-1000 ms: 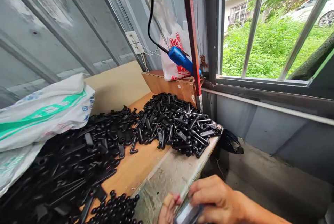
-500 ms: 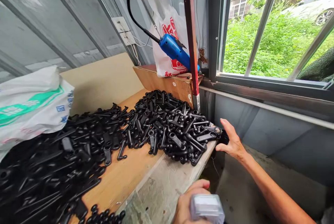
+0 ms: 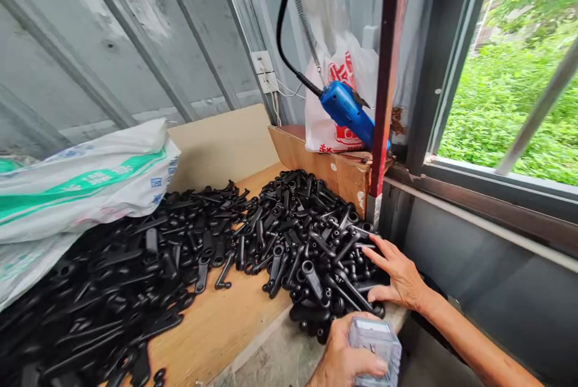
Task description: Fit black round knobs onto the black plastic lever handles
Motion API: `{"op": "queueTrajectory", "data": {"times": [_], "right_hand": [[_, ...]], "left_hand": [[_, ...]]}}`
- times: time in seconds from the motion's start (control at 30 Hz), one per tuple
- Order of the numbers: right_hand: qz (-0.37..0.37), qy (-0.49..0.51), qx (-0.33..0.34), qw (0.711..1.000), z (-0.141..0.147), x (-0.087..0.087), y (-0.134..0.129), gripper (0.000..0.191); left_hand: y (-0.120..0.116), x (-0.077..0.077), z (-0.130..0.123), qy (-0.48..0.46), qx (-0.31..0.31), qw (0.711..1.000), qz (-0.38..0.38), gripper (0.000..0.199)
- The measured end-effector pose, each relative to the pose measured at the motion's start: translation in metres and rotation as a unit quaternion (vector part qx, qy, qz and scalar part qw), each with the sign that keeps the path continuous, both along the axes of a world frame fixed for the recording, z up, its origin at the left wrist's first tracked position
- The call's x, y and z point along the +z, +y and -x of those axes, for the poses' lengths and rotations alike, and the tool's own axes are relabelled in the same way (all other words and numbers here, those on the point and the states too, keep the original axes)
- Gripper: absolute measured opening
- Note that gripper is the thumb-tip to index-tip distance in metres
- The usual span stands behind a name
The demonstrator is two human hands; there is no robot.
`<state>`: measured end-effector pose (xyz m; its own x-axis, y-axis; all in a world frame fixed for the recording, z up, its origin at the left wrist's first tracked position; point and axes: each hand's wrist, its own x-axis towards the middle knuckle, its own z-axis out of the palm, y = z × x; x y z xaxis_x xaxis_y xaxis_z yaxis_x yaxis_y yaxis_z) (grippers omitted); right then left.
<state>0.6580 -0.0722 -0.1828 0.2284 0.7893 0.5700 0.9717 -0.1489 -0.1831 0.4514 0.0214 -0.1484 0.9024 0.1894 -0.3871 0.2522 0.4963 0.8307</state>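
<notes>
My left hand (image 3: 338, 351), at the bottom of the head view, is closed around a small clear plastic box (image 3: 376, 345). What the box contains is not clear. My right hand (image 3: 395, 275) has its fingers spread at the right side of a heap of black crank-shaped handles (image 3: 280, 230). Its fingertips reach the outermost pieces, and I see nothing gripped in it. Many pieces have a ring at one end and a knob at the other. Between my two hands, several handles lie at the table's edge.
The heap lies on a wooden tabletop (image 3: 212, 327), beside a larger dark pile (image 3: 90, 303) and a white sack (image 3: 90, 176). A blue power tool (image 3: 347, 113) hangs behind on a spring, near a red post (image 3: 386, 74). A barred window (image 3: 515, 104) is at the right.
My right hand has moved from beyond the table edge to the heap, and the pieces there now sit closer together. My left hand has come nearer the heap with the box. The view has swung left.
</notes>
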Motion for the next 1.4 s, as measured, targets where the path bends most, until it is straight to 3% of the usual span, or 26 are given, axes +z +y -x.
{"op": "queueTrajectory", "data": {"times": [0.17, 0.27, 0.57, 0.77, 0.97, 1.2, 1.4], "right_hand": [[0.008, -0.004, -0.012, 1.000, 0.006, 0.008, 0.019, 0.085], [0.006, 0.001, -0.043, 0.999, 0.014, 0.013, 0.029, 0.079], [0.004, 0.012, -0.103, 0.995, 0.030, 0.018, 0.055, 0.073], [-0.006, 0.028, -0.069, 0.997, 0.028, 0.018, 0.061, 0.071], [0.022, 0.048, -0.012, 0.999, 0.026, 0.017, 0.043, 0.082], [0.025, 0.075, -0.050, 0.996, 0.030, 0.012, 0.025, 0.093], [-0.002, 0.002, -0.089, 0.996, 0.034, 0.014, 0.053, 0.063]], "left_hand": [[0.020, 0.019, -0.009, 0.017, 0.087, 0.996, -0.033, 0.042], [0.032, 0.025, -0.008, 0.013, 0.102, 0.994, -0.048, 0.040], [0.061, 0.009, -0.008, -0.041, 0.110, 0.988, -0.103, 0.035], [0.060, 0.006, -0.003, -0.053, 0.107, 0.982, -0.147, 0.036], [0.056, 0.004, 0.012, -0.079, 0.061, 0.981, -0.167, 0.039], [0.053, 0.000, 0.013, -0.097, 0.034, 0.976, -0.191, 0.036], [0.055, -0.002, 0.005, -0.145, 0.114, 0.942, -0.279, 0.034]]}}
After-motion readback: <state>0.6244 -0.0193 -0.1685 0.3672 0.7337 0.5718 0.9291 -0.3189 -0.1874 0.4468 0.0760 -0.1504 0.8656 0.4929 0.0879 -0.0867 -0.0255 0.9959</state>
